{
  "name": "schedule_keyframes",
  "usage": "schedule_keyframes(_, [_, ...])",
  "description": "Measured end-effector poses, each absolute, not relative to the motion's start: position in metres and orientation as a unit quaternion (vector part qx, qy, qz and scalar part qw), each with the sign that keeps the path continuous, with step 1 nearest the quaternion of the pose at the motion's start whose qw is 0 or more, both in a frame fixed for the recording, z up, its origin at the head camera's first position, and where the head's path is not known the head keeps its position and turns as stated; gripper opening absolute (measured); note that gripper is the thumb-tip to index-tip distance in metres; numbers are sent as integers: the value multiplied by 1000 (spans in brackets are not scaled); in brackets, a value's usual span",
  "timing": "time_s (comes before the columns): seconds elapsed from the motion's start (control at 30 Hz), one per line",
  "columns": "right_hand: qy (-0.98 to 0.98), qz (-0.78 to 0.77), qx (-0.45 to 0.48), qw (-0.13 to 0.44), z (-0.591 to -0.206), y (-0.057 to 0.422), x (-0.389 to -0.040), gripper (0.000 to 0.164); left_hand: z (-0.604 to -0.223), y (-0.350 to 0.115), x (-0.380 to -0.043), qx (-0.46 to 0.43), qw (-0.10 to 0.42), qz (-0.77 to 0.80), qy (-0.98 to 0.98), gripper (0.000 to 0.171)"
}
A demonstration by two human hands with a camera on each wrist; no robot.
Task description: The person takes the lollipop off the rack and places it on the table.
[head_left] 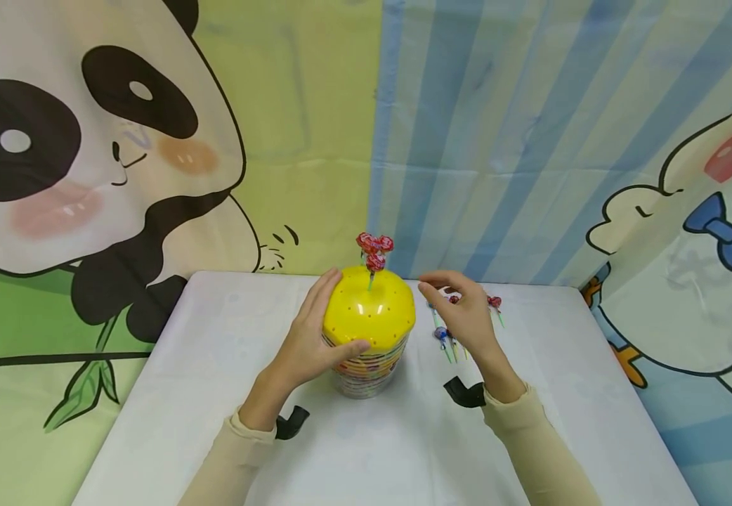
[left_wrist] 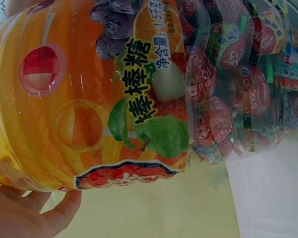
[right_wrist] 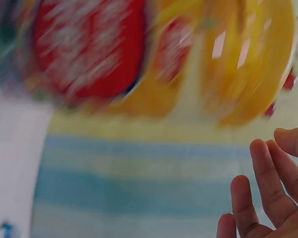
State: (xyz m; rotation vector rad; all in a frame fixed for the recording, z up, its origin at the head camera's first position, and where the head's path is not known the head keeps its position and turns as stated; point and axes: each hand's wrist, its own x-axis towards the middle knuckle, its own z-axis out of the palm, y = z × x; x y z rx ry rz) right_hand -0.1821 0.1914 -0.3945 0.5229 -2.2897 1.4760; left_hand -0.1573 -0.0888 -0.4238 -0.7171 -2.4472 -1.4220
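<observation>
A clear plastic candy jar (head_left: 366,383) with a bright yellow lid (head_left: 372,316) stands on the table. Several red-wrapped lollipops (head_left: 375,262) stick up from small holes in that lid. My left hand (head_left: 312,348) grips the jar near its top, fingers along the left side and thumb across the front. In the left wrist view more wrapped lollipops (left_wrist: 248,91) show through the jar's wall, beside an orange printed label (left_wrist: 79,109). My right hand (head_left: 470,320) hovers to the right of the jar, fingers loosely bent, with nothing visible between them.
Loose lollipops, among them a blue-wrapped one (head_left: 440,333) and a red one (head_left: 495,302), lie on the white table (head_left: 562,393) right of the jar, partly behind my right hand. A cartoon-printed curtain (head_left: 315,140) hangs behind the table.
</observation>
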Motion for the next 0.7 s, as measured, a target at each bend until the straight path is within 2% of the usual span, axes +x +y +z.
schedule_keyframes(0.17, [-784,552,236,159,-363,154,-173,18,-424,-87,-157,-251,109,-483,-832,105])
schedule_keyframes(0.37, [-779,555,251,148,-331,124,-156,18,-424,-89,-157,-252,112,-481,-832,105])
schedule_keyframes(0.47, [-778,555,255,148,-329,118,-156,17,-424,-90,-157,-254,113,-481,-832,105])
schedule_keyframes(0.7, [-768,560,262,168,-355,119,-175,14,-424,-90,-157,-253,114,-484,-830,105])
